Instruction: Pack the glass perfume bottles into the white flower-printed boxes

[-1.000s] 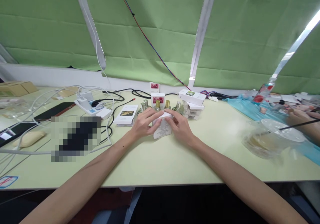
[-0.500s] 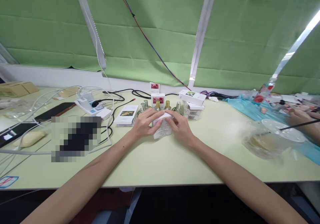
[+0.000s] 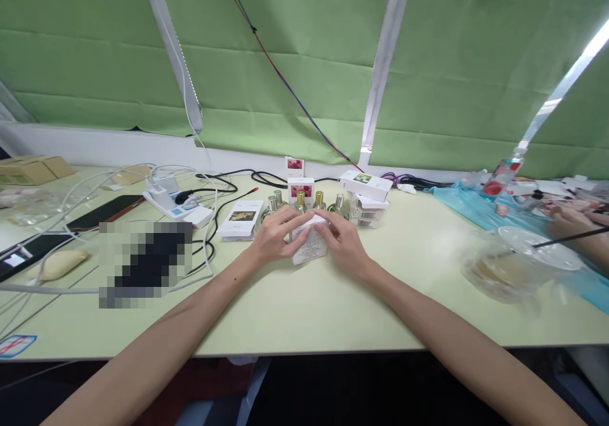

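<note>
Closing, seemingly, is under way: the white printed cardboard box (image 3: 310, 250), just before gold-capped clear glass bottles (image 3: 319, 201), is gripped by the fingers of left hand (image 3: 275, 235) and right hand (image 3: 346, 240), gentle top pressure probably being called for next.

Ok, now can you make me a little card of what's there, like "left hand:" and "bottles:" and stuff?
Left hand: on the left side of a white box
Right hand: on the same box's right side
Bottles: behind the hands, gold or silvery caps
Left of the bottles: box with a yellow picture, lying flat
Right of the bottles: box with a green picture
Far right: blue sheet, another person's hand
</note>
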Available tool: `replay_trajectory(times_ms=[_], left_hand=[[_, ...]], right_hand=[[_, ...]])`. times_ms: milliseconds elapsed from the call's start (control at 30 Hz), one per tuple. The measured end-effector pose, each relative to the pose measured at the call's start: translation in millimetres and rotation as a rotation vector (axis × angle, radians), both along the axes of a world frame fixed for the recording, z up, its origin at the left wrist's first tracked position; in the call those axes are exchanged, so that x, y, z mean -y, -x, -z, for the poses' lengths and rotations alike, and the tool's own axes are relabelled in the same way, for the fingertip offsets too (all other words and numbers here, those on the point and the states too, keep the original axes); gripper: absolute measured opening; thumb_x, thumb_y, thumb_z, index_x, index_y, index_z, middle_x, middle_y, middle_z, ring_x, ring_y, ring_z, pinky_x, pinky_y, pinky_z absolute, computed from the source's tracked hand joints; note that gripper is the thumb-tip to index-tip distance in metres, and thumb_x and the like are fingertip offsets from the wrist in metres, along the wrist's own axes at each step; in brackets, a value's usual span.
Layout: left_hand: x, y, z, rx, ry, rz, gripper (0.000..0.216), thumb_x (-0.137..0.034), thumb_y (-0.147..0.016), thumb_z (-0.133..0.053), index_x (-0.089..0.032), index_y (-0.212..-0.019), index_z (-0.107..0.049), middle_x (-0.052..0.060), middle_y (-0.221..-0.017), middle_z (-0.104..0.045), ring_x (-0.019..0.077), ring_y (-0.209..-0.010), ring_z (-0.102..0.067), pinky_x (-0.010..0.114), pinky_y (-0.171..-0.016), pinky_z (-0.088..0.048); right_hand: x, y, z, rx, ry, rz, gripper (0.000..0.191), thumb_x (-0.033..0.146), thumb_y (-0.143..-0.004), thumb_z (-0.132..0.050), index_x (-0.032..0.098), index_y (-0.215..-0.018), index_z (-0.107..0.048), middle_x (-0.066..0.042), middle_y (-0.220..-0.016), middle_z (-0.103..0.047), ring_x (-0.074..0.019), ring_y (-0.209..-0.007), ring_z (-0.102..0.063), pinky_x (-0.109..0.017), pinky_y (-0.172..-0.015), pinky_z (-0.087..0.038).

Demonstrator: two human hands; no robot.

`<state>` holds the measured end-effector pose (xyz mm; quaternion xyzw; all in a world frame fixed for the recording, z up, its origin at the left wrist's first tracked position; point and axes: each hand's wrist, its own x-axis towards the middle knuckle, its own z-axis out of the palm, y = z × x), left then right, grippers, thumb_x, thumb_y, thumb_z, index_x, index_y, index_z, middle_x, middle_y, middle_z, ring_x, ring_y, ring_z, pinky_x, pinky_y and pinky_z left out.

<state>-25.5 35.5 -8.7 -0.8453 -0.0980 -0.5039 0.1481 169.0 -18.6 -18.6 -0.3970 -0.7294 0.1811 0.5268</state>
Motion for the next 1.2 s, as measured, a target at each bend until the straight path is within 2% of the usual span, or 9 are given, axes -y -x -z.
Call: replay_trajectory(times_ms=[367, 833, 1200], left_hand=[[-0.1, 0.7, -0.8, -0.026, -0.024, -0.033, 0.039, -0.018, -0.089, -0.061, -0.022, -0.128, -0.063, 0.005, -0.084, -0.067, 0.0164, -0.075, -0.06, 0.03, -0.071, -0.052], [-0.1, 0.0, 0.4, -0.023, -0.004, -0.023, 0.043, -0.018, -0.089, -0.061, -0.021, -0.131, -0.062, 0.005, -0.084, -0.068, 0.0177, -0.075, -0.061, 0.031, -0.071, -0.051], [-1.2, 1.0, 0.6, -0.044, -0.007, -0.049, 0.04, -0.02, -0.091, -0.059, -0.023, -0.131, -0.062, 0.004, -0.083, -0.066, 0.0165, -0.075, -0.061, 0.031, -0.072, -0.052]], right_hand=[[-0.9, -0.6, 1.2, -0.006, -0.019, 0.006, 0.036, 0.04, -0.1, -0.052, 0.022, -0.128, -0.066, -0.009, -0.121, -0.071, -0.0199, -0.092, -0.065, -0.03, -0.071, -0.052], [-3.0, -1.2, 3.3, -0.001, -0.039, 0.006, 0.037, 0.041, -0.1, -0.053, 0.023, -0.129, -0.068, -0.009, -0.118, -0.072, -0.018, -0.082, -0.062, -0.031, -0.071, -0.05], [-3.6, -0.7, 3.1, -0.046, -0.032, -0.004, 0.038, 0.041, -0.098, -0.055, 0.022, -0.128, -0.07, -0.009, -0.116, -0.073, -0.0185, -0.084, -0.063, -0.031, -0.069, -0.05]])
